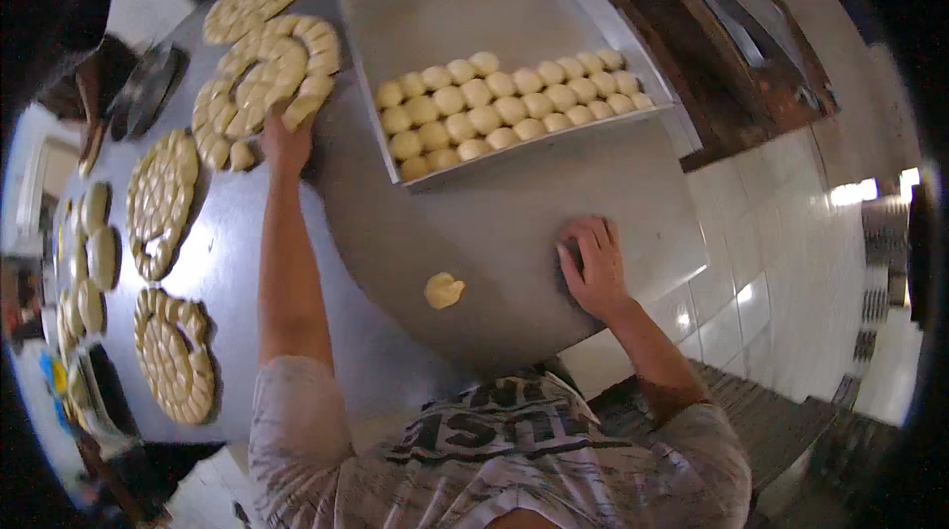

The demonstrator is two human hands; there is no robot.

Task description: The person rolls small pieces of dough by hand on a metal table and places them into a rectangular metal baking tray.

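At the upper left, my left hand (287,138) has its fingers closed around a piece of dough (301,111) at the near end of a coiled row of cut dough (267,69). My right hand (593,267) rests palm down on the metal table (474,222), fingers reaching forward and thumb apart. What lies beneath its palm is hidden. Between my forearms a small flattened lump of dough (444,290) lies on the table. Beyond my right hand stands a metal tray (465,5), its near part filled with rows of round dough balls (484,119).
More dough coils lie on the left, one oval (163,198) and one nearer me (175,356). Larger dough pieces (101,257) line the left edge. A round dark pan (148,89) sits farther back. A brown wooden stand (722,44) is right of the tray, above a tiled floor (771,222).
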